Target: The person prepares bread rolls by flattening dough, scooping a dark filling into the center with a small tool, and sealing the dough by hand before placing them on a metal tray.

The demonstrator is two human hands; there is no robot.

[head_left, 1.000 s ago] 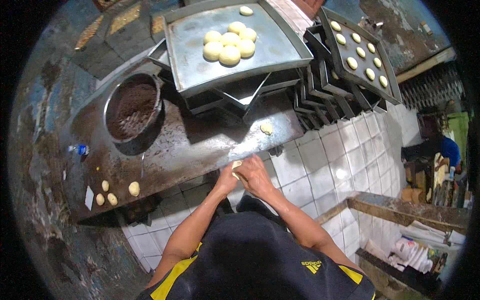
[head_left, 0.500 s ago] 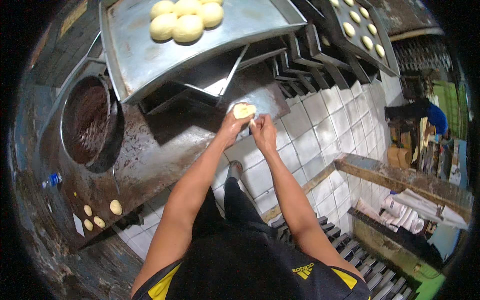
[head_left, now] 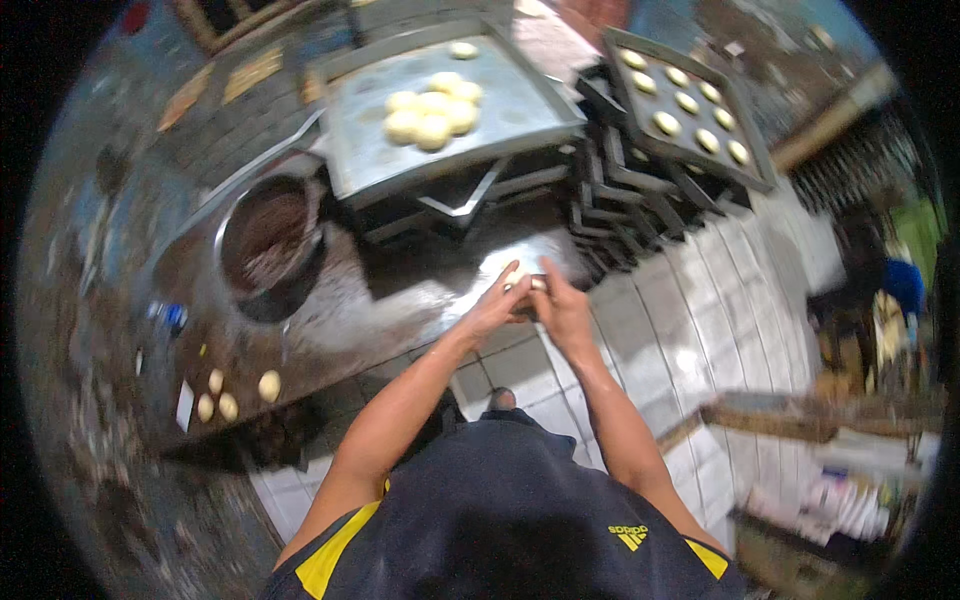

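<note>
A small piece of pale dough (head_left: 513, 274) sits in my left hand (head_left: 494, 304), whose fingers are curled round it. Against it, the fingers of my right hand (head_left: 563, 312) are pressed together at its right side, pinching the dough. Fingers cover much of the piece, and motion blurs it. Both hands are over the front edge of the dark work table (head_left: 375, 318). Beyond them, a metal tray (head_left: 362, 165) bears a cluster of round dough balls (head_left: 432, 113) and one separate dough piece (head_left: 463, 49) at its far side.
Left of the tray stands a round pan (head_left: 228, 235) of dark brown filling (head_left: 272, 235). Several dough pieces (head_left: 228, 406) lie at the table's left end near a blue-and-clear bottle (head_left: 170, 317). A second tray (head_left: 752, 172) of dough pieces tops dark stacked metal (head_left: 620, 200). A person (head_left: 903, 287) is far right.
My view has tilted up, showing more of the tray and the wall. My hands have come together, and the dough is now more covered by the fingers.
</note>
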